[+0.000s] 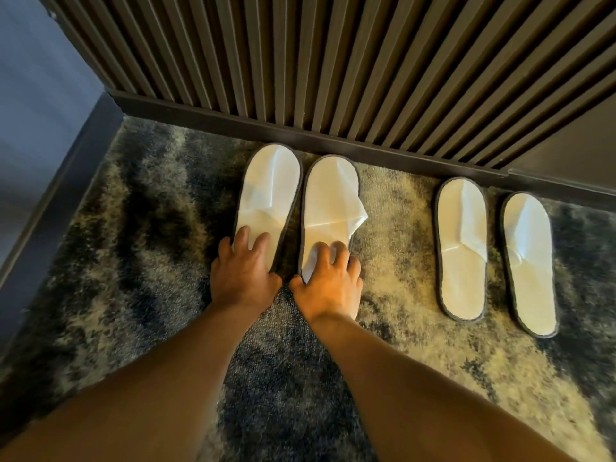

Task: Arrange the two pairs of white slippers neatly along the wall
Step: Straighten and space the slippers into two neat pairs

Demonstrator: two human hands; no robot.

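Two pairs of white slippers with dark edging lie on the carpet, toes toward the slatted wall [333, 61]. The left pair sits side by side: the far-left slipper [266, 188] and its mate [328, 201], whose upper flap sticks out to the right. My left hand [245, 271] rests fingers spread on the heel of the far-left slipper. My right hand [328, 281] grips the heel of the mate. The right pair, one slipper [461, 248] and the other [530, 265], lies apart from my hands, slightly angled, close to the baseboard.
A dark baseboard [366, 151] runs along the foot of the wall. A blue-grey side wall [40, 111] closes the corner at left. Mottled dark and beige carpet [150, 245] covers the floor, with a gap between the two pairs.
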